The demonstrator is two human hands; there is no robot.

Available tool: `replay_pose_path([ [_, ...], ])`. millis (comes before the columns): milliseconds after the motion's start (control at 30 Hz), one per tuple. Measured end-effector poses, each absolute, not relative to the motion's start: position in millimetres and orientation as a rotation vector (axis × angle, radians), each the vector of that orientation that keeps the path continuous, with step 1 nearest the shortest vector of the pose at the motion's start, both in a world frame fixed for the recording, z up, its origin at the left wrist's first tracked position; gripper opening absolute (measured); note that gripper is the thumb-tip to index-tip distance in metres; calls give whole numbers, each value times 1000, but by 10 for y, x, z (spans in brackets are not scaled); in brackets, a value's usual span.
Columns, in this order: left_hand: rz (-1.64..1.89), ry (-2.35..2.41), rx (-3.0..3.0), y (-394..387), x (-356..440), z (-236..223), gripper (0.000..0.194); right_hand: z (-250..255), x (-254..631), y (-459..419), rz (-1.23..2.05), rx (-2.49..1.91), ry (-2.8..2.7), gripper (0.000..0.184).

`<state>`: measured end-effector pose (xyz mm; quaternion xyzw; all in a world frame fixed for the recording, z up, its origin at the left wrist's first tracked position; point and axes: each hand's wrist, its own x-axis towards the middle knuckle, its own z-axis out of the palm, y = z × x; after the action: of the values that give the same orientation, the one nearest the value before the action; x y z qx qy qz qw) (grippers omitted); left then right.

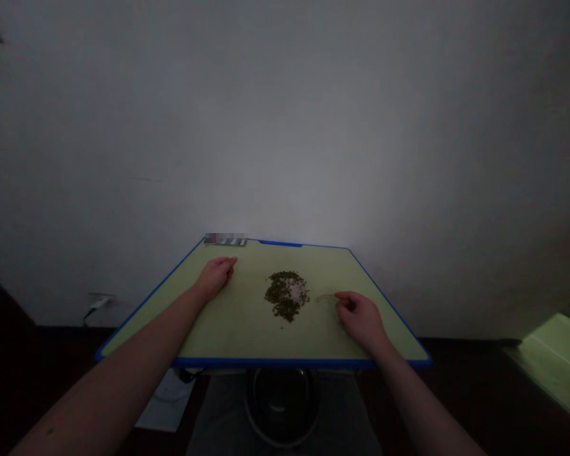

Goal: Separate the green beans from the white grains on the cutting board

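Observation:
A loose pile of small dark green grains (pixel 278 294), like mung beans, lies on the pale yellow tabletop (pixel 247 335). Whitish grains (pixel 294 291) form a patch on its right side. To the left of the pile rests my left hand (pixel 216 277), its fingers curled closed with nothing visible in them. Right of the pile, my right hand (pixel 358 313) pinches a thin, clear, curved utensil (pixel 325 297) between thumb and fingertips. The utensil's tip points left at the pile, apart from it. Its exact kind is hard to make out in the dim light.
A phone-like flat object (pixel 225 240) lies at the table's far left corner. Blue edging (pixel 299 363) runs round the table. Below the front edge, a metal bowl (pixel 282 411) sits at my lap. The wall (pixel 285 126) stands close behind the table.

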<state>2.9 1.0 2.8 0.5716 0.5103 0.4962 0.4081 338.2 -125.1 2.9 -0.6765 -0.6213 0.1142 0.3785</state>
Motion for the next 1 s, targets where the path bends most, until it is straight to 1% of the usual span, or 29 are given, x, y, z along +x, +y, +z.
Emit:
replay_pose_path([
  [133,1262,1288,1430,27,26,8,37,-30,3235,-1298,404,-1678,-1636,31],
  [367,1259,1299,1434,51,10,-23,38,-2,3056,-1213,449,-1635,-1729,31],
  [667,1241,1350,1491,-30,30,75,38,16,3051,-1325,616,-1586,-1805,30],
  [1000,1218,1358,1496,-28,31,76,39,41,3035,-1221,589,-1537,-1830,29],
])
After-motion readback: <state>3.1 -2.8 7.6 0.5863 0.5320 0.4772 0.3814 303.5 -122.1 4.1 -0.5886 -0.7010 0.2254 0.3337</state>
